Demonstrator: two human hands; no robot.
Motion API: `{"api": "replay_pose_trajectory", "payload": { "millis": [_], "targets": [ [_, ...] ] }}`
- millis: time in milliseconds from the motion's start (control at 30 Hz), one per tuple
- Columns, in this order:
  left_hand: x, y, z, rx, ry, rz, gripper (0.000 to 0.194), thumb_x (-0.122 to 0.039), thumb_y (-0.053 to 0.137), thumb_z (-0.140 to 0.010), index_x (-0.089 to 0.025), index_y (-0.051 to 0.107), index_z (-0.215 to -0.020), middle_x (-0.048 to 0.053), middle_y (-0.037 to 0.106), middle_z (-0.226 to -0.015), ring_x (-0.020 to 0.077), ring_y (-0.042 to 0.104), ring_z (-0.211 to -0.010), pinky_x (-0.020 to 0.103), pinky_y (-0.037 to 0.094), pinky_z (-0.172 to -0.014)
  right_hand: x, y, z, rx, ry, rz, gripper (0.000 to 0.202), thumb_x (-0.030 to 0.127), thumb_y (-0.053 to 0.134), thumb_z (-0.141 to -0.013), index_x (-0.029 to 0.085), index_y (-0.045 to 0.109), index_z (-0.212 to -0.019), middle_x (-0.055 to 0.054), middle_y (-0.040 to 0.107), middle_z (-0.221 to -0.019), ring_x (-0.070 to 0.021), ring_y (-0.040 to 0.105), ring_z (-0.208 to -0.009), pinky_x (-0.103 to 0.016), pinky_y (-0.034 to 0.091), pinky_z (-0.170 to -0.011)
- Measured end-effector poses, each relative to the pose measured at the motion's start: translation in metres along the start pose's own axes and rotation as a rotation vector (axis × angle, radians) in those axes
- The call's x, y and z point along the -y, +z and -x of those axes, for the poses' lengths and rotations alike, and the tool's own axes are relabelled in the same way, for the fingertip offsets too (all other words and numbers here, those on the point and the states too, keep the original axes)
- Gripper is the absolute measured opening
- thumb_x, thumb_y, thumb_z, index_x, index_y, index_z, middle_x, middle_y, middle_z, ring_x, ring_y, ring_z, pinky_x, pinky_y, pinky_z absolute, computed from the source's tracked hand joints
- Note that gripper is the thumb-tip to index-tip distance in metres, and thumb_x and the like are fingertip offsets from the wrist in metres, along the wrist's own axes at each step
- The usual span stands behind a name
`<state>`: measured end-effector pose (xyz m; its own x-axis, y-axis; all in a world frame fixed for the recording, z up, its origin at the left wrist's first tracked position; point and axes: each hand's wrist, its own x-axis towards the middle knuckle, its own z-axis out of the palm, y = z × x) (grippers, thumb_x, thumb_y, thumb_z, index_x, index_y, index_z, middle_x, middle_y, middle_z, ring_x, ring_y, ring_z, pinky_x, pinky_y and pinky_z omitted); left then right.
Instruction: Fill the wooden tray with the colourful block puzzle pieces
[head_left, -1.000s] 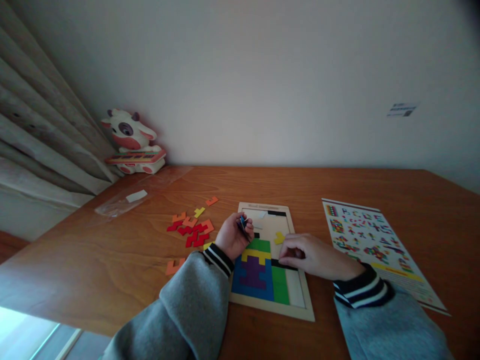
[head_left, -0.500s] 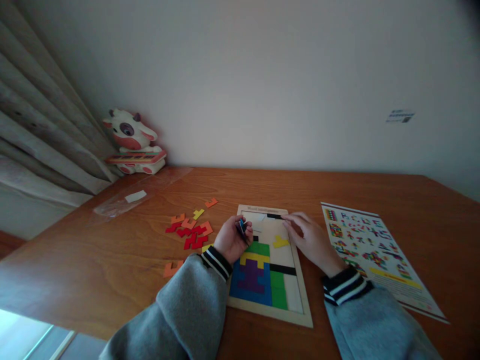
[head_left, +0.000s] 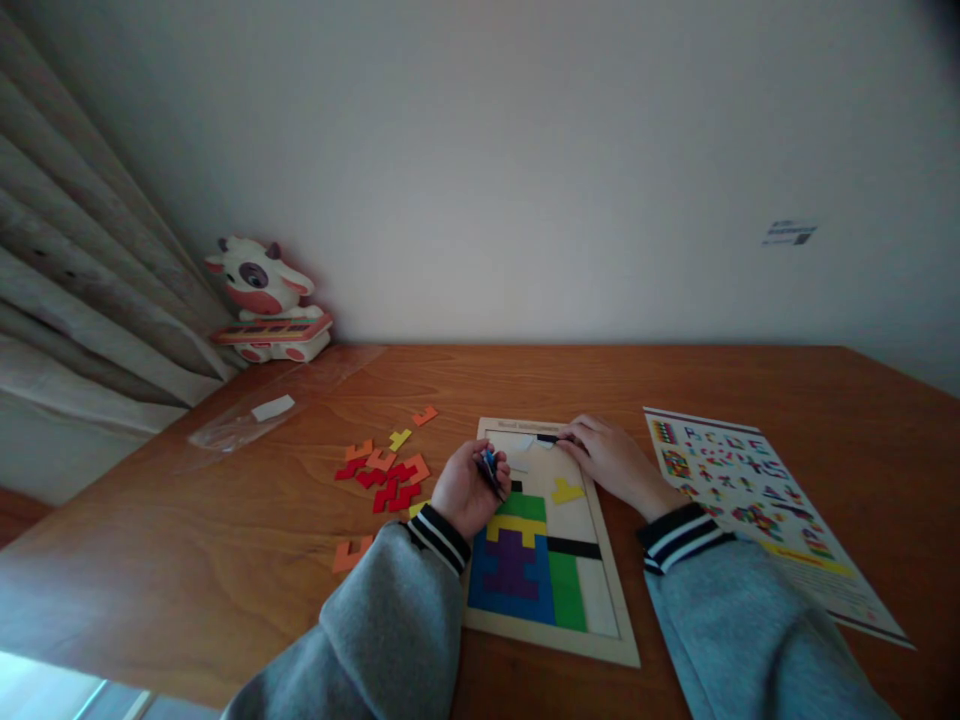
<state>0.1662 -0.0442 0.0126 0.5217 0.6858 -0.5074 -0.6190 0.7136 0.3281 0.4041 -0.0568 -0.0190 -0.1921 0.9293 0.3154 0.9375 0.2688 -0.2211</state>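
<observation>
A wooden puzzle board (head_left: 555, 643) lies on the table with blue, purple, yellow, green and black pieces in its lower part. My left hand (head_left: 472, 487) is curled palm up over the board's left side, closed round small dark and blue pieces. At the board's upper right, my right hand (head_left: 607, 462) has its fingertips on a black piece (head_left: 547, 438); they look pinched on its right end. Just below lies a loose yellow piece (head_left: 568, 490). Another black piece (head_left: 574, 547) crosses the board's right half.
Red pieces (head_left: 396, 496) and orange pieces (head_left: 425, 415) lie left of the board. A printed pattern sheet (head_left: 750, 480) is on the right. Clear plastic wrap (head_left: 247, 415) and a cow toy keyboard (head_left: 271, 300) stand at the back left, near the curtain (head_left: 82, 280).
The view has shifted slightly. My right fingers have closed in on the black piece, and its visible part is shorter. My left hand still holds its pieces.
</observation>
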Motion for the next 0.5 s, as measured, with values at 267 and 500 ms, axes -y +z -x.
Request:
{"api": "replay_pose_trajectory", "payload": {
  "millis": [267,500],
  "targets": [
    [0.0,-0.002,-0.001,-0.002,-0.018,0.041,0.019,-0.018,0.048,-0.09,-0.014,0.052,-0.072,0.003,0.053,-0.067,0.0094,0.052,-0.052,0.016,0.046,-0.046,0.009,-0.018,0.019,0.138,0.04,-0.374,0.032,0.041,0.047,-0.098,0.021,0.072,-0.101,-0.008,0.074,-0.101,-0.0215,0.067,-0.091,-0.034,0.05,-0.083],
    [0.001,-0.001,-0.001,0.03,-0.025,0.039,0.018,-0.018,0.05,-0.089,-0.014,0.053,-0.072,0.003,0.054,-0.066,0.0089,0.052,-0.051,0.016,0.046,-0.045,0.022,-0.035,0.049,0.445,0.043,-0.429,0.032,0.046,0.052,-0.094,0.022,0.073,-0.097,-0.003,0.07,-0.077,-0.0161,0.061,-0.065,-0.027,0.043,-0.06]
  ]
}}
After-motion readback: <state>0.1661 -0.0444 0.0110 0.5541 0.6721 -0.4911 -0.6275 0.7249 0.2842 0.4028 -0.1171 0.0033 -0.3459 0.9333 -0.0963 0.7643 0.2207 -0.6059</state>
